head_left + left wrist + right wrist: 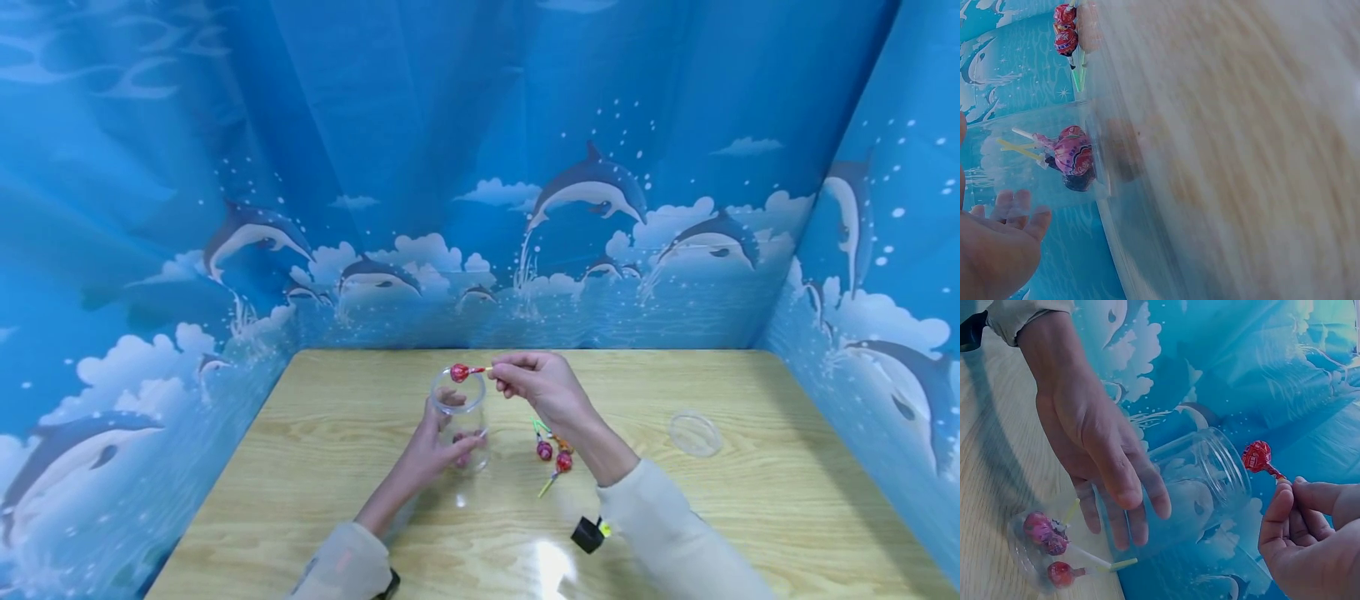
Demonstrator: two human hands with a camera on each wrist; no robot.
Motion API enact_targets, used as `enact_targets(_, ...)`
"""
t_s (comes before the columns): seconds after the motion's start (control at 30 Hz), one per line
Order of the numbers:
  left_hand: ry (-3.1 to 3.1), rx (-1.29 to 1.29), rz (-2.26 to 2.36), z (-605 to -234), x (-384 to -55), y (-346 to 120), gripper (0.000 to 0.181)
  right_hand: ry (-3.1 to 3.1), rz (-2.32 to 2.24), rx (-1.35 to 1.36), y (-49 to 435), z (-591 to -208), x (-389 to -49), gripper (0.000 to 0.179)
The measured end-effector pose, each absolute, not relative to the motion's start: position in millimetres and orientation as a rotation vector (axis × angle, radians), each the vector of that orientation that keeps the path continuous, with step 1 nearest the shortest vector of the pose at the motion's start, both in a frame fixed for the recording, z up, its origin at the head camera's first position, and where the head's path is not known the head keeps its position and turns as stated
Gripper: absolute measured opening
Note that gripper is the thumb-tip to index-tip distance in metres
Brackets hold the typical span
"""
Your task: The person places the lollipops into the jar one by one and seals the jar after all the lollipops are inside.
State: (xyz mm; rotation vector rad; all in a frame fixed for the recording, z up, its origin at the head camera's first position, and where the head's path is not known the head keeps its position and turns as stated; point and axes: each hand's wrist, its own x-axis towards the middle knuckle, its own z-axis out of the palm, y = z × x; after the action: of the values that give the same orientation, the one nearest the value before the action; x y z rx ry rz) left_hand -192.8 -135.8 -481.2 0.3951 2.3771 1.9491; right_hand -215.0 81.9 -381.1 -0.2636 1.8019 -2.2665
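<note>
Upright on the wooden table stands a clear plastic jar (459, 408), its mouth uncovered. My left hand (426, 446) grips its side, with the thumb and fingers around the wall. Inside, several wrapped lollipops (1074, 155) lie at the bottom, sticks pointing up. My right hand (546, 392) pinches a red-wrapped lollipop (1258, 456) by its stick. The candy end is level with the jar's rim and overlaps the opening in the head view. Below the right hand, several more lollipops (563, 461) lie on the table beside the jar.
A round clear lid (695, 434) lies flat on the table to the right. A small black device (587, 535) shows by the right cuff. Blue curtains (450, 167) with dolphins hang behind the table (300, 517) and along both sides.
</note>
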Motion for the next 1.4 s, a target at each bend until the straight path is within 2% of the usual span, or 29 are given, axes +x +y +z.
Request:
enact_targets(0.33,2.368,0.375,1.946,-482,-192,-136,0.084,1.969,-2.114,-0.330,75,-381,-220,0.024)
enact_targets(0.67,2.370,0.303,1.908,-481,-192,-136,0.090,2.346,-1.839,-0.593,68,-373,-223,0.024)
enact_targets(0.83,2.396,0.319,1.892,-481,-193,-136,0.088,2.390,-1.790,-0.682,65,-374,-222,0.023)
enact_targets(1.07,2.418,0.410,1.907,-483,-194,-136,0.078,2.384,-1.756,-0.707,66,-370,-223,0.026)
enact_targets(1.4,2.355,0.379,1.948,-481,-193,-135,0.078,2.412,-1.724,-0.648,93,-370,-225,0.028)
